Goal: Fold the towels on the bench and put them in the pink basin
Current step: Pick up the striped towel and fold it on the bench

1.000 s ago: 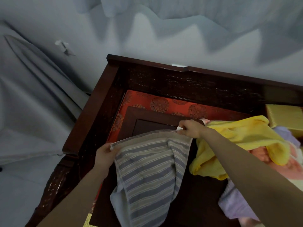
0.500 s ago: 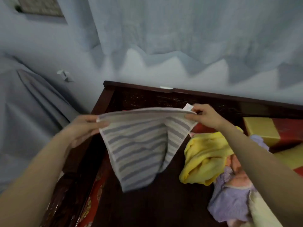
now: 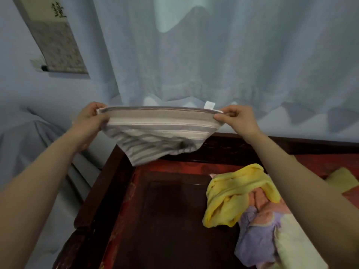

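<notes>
A grey and white striped towel (image 3: 159, 133) is stretched out in the air above the far end of the dark wooden bench (image 3: 174, 220). My left hand (image 3: 91, 119) pinches its left corner and my right hand (image 3: 237, 119) pinches its right corner, beside a small white label. The towel's lower part hangs bunched below its taut top edge. On the bench at the right lies a heap of towels: a yellow towel (image 3: 233, 197) on top, a pink towel (image 3: 260, 200) and a purple towel (image 3: 254, 235) under it. No pink basin is in view.
A pale curtain (image 3: 213, 55) hangs behind the bench. A scroll (image 3: 56, 39) hangs on the wall at the upper left. Red patterned cushion cloth (image 3: 310, 162) lines the bench, with a yellow cushion (image 3: 342, 179) at the right edge. A cloth-covered object (image 3: 25, 148) stands to the left.
Both hands have lifted the striped towel from just over the bench to chest height and pulled its top edge out straight. My view has tilted upward.
</notes>
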A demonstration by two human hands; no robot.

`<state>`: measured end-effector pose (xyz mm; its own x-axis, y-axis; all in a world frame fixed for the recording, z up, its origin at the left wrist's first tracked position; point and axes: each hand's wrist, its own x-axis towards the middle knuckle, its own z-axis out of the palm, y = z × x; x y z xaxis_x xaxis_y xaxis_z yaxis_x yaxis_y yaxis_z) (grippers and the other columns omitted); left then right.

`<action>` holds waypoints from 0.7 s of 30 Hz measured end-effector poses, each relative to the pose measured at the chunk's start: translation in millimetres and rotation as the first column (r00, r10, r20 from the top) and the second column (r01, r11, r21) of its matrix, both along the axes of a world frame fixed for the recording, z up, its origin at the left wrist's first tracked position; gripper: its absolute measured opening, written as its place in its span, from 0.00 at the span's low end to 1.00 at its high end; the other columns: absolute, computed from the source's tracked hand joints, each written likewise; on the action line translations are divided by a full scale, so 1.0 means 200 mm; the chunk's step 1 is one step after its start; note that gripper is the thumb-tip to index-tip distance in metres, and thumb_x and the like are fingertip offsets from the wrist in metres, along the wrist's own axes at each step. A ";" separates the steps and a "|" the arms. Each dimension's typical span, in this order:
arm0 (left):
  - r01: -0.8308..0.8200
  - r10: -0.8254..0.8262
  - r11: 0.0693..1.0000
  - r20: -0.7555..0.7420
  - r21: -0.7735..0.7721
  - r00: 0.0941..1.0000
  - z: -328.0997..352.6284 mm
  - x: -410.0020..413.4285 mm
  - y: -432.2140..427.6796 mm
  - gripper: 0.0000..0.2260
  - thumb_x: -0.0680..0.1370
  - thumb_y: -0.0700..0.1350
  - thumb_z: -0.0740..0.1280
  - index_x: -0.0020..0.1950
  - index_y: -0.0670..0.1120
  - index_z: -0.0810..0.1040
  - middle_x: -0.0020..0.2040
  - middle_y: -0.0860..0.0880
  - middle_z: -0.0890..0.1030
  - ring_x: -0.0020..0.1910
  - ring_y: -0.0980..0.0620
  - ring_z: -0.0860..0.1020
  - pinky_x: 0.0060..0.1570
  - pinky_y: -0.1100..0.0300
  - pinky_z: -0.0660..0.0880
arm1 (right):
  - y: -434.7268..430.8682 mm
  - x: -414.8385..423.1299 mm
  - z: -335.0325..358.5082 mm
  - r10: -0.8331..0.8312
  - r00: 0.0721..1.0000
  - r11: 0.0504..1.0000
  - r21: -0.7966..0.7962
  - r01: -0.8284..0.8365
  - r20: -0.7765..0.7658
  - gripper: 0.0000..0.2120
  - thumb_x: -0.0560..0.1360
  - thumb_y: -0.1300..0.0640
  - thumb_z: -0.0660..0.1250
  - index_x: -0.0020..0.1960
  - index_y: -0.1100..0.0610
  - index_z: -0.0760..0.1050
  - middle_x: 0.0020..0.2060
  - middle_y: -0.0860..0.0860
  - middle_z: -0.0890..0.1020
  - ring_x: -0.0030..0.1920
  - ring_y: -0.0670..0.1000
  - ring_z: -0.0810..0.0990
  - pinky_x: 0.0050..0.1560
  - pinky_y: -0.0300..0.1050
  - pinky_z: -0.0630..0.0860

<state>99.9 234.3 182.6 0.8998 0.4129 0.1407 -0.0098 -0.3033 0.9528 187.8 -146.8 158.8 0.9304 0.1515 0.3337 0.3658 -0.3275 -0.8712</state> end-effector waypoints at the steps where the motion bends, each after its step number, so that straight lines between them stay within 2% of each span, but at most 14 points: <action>1: -0.071 0.071 0.997 -0.023 0.036 0.997 -0.02 0.01 -0.02 0.13 0.73 0.32 0.59 0.36 0.50 0.72 0.30 0.52 0.75 0.31 0.55 0.72 0.29 0.65 0.70 | 0.02 -0.02 -0.02 -0.021 1.000 1.000 -0.016 0.021 0.014 0.05 0.66 0.59 0.77 0.39 0.56 0.81 0.28 0.46 0.81 0.30 0.41 0.76 0.36 0.34 0.72; 2: -0.118 0.120 0.991 -0.032 0.066 0.992 -0.04 0.00 -0.05 0.13 0.71 0.32 0.57 0.34 0.49 0.72 0.32 0.50 0.74 0.33 0.53 0.70 0.30 0.65 0.68 | 0.05 -0.04 -0.04 -0.024 1.000 0.999 -0.038 0.025 0.020 0.06 0.66 0.58 0.77 0.38 0.56 0.81 0.28 0.48 0.80 0.29 0.40 0.75 0.34 0.34 0.70; 4: -0.066 0.070 0.993 -0.033 0.102 0.997 -0.08 -0.01 -0.16 0.13 0.71 0.33 0.57 0.33 0.47 0.74 0.34 0.48 0.74 0.34 0.53 0.70 0.31 0.68 0.67 | 0.12 -0.09 -0.08 0.016 1.000 0.997 -0.076 -0.016 -0.005 0.07 0.65 0.60 0.78 0.38 0.56 0.80 0.27 0.47 0.77 0.26 0.37 0.73 0.32 0.31 0.68; 5: 0.024 -0.018 0.991 -0.051 0.132 0.999 -0.11 -0.02 -0.23 0.11 0.73 0.35 0.60 0.35 0.46 0.76 0.35 0.48 0.76 0.36 0.53 0.71 0.34 0.69 0.68 | 0.16 -0.13 -0.10 0.069 0.997 0.993 -0.098 -0.071 -0.027 0.07 0.65 0.61 0.78 0.38 0.58 0.80 0.27 0.47 0.77 0.26 0.37 0.72 0.32 0.30 0.67; 7: 0.233 -0.212 0.952 -0.123 0.200 0.970 -0.18 -0.05 -0.38 0.03 0.74 0.47 0.68 0.42 0.49 0.79 0.38 0.49 0.79 0.38 0.55 0.75 0.42 0.65 0.71 | 0.23 -0.20 -0.15 0.206 0.975 0.967 -0.137 -0.215 -0.083 0.07 0.64 0.62 0.78 0.39 0.61 0.81 0.28 0.46 0.77 0.27 0.36 0.73 0.33 0.29 0.68; 10: 0.475 -0.408 0.844 -0.277 0.248 0.870 -0.29 -0.11 -0.58 0.20 0.65 0.58 0.76 0.55 0.58 0.78 0.34 0.52 0.79 0.33 0.61 0.75 0.39 0.66 0.72 | 0.27 -0.26 -0.21 0.317 0.937 0.925 -0.172 -0.340 -0.147 0.09 0.64 0.60 0.79 0.40 0.62 0.82 0.29 0.44 0.79 0.29 0.37 0.75 0.34 0.31 0.70; 12: 0.585 -0.481 0.761 -0.362 0.279 0.798 -0.35 -0.14 -0.66 0.23 0.64 0.57 0.76 0.58 0.61 0.75 0.35 0.55 0.78 0.34 0.61 0.76 0.38 0.64 0.74 | 0.27 -0.30 -0.24 0.332 0.926 0.916 -0.175 -0.362 -0.179 0.09 0.64 0.57 0.79 0.41 0.59 0.83 0.29 0.44 0.81 0.31 0.38 0.77 0.35 0.33 0.72; 14: 0.644 -0.523 0.709 -0.398 0.287 0.754 -0.42 -0.15 -0.70 0.16 0.67 0.53 0.76 0.53 0.56 0.79 0.39 0.56 0.80 0.38 0.59 0.78 0.41 0.60 0.77 | 0.25 -0.32 -0.25 0.350 0.909 0.904 -0.172 -0.391 -0.225 0.08 0.64 0.57 0.79 0.41 0.58 0.82 0.29 0.42 0.82 0.31 0.39 0.78 0.35 0.32 0.72; 16: 0.654 -0.548 0.713 -0.380 0.254 0.745 -0.46 -0.15 -0.71 0.09 0.69 0.50 0.75 0.46 0.50 0.81 0.39 0.53 0.81 0.37 0.59 0.78 0.43 0.56 0.76 | 0.21 -0.34 -0.24 0.384 0.882 0.891 -0.141 -0.432 -0.274 0.07 0.66 0.59 0.78 0.42 0.57 0.82 0.29 0.40 0.82 0.32 0.39 0.78 0.35 0.29 0.71; 18: 0.631 -0.542 0.742 -0.350 0.227 0.764 -0.48 -0.15 -0.72 0.06 0.69 0.48 0.75 0.40 0.48 0.80 0.36 0.52 0.80 0.36 0.59 0.77 0.42 0.55 0.75 | 0.14 -0.35 -0.26 0.345 0.903 0.934 -0.004 -0.358 -0.257 0.08 0.67 0.62 0.76 0.46 0.58 0.82 0.34 0.45 0.84 0.35 0.41 0.79 0.39 0.32 0.75; 21: 0.579 -0.505 0.793 -0.328 0.188 0.798 -0.48 -0.15 -0.70 0.08 0.68 0.48 0.76 0.36 0.47 0.79 0.35 0.47 0.79 0.38 0.53 0.78 0.42 0.53 0.75 | 0.01 -0.41 -0.43 0.048 0.959 0.975 0.224 0.017 -0.280 0.08 0.70 0.63 0.73 0.49 0.60 0.80 0.39 0.53 0.83 0.41 0.47 0.79 0.43 0.37 0.76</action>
